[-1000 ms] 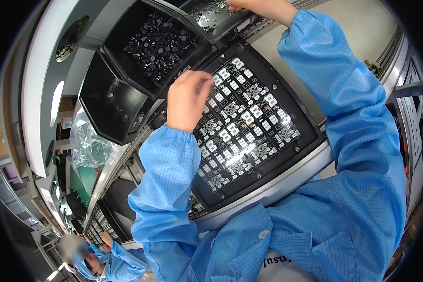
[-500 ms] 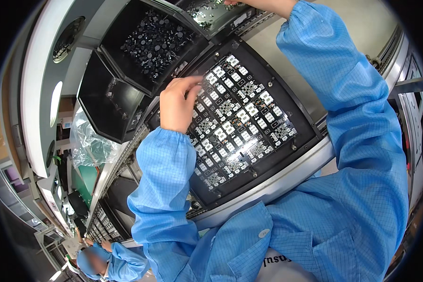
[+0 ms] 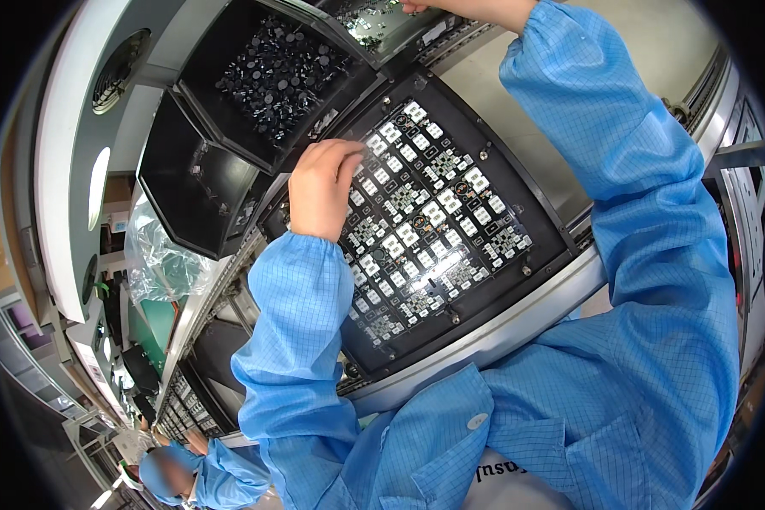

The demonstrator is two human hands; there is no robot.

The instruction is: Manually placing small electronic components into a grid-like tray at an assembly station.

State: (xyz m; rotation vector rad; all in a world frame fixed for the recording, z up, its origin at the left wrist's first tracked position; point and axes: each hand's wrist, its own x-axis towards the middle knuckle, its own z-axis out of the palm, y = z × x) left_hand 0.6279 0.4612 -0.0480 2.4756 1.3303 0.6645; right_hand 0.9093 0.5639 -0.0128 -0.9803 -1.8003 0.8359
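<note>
My left hand [image 3: 321, 189] is over the left edge of a dark circuit board panel [image 3: 433, 229] set with many small white and silver parts. Its fingers are bent together, thumb close to the forefinger; whatever sits between the tips is too small to make out. The panel lies in a black carrier tray [image 3: 493, 293]. At the top edge, my right hand [image 3: 476, 7] reaches over a bin of small shiny metal parts [image 3: 361, 24]; its fingers are mostly cut off by the frame.
A black bin of round dark components [image 3: 285, 76] stands beyond my left hand, beside a black bin with a few pieces [image 3: 197, 183]. A metal rail [image 3: 484, 340] runs along the near side. Clear plastic bag [image 3: 166, 255] hangs at left; a co-worker [image 3: 204, 472] works lower left.
The tray with the panel has shifted slightly left along the rail. My left hand stays at the panel's edge, its fingers drawn a little closer together. My right hand has barely moved.
</note>
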